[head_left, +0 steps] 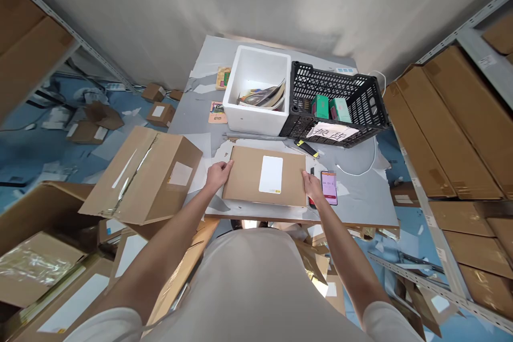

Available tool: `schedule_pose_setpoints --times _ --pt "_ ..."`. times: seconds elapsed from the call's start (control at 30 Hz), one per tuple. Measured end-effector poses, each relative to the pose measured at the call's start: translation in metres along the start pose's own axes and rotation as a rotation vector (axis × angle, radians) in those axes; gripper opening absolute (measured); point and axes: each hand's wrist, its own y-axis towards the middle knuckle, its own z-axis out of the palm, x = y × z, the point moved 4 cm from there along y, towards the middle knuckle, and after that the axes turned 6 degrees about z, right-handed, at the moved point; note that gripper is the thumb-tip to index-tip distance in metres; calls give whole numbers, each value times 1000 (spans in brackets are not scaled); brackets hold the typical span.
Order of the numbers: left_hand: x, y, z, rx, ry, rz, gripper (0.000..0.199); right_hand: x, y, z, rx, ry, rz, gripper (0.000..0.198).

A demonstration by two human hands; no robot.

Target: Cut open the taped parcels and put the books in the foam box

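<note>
A flat brown cardboard box [244, 173] with a white label [271, 175] lies in front of me near the table's front edge. My left hand [218, 175] grips its left side, thumb over the top edge. On the opposite side my right hand [311, 185] holds the right edge the same way; its fingertips are partly hidden. Just right of that hand lies a phone [329, 188] with a lit pink screen showing a timer. Behind the box's right corner rests a black and yellow box cutter [306, 148].
A white foam box [256, 121] with assorted items and a black plastic crate [340, 77] with green boxes stand at the table's back. A large taped carton [140, 176] sits at the left. Shelves with cartons [460, 117] line the right; cartons and scraps litter the floor.
</note>
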Motion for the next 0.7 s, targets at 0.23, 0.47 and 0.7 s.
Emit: schedule_pose_setpoints --times 0.23,0.47,0.7 --pt "43 -39 10 99 -273 1 54 -57 -26 19 141 445 18 53" --pt "72 -93 37 266 -403 69 56 -79 -71 53 196 403 -61 64" --pt "62 -86 43 180 -564 10 61 -58 -68 53 149 455 -55 45"
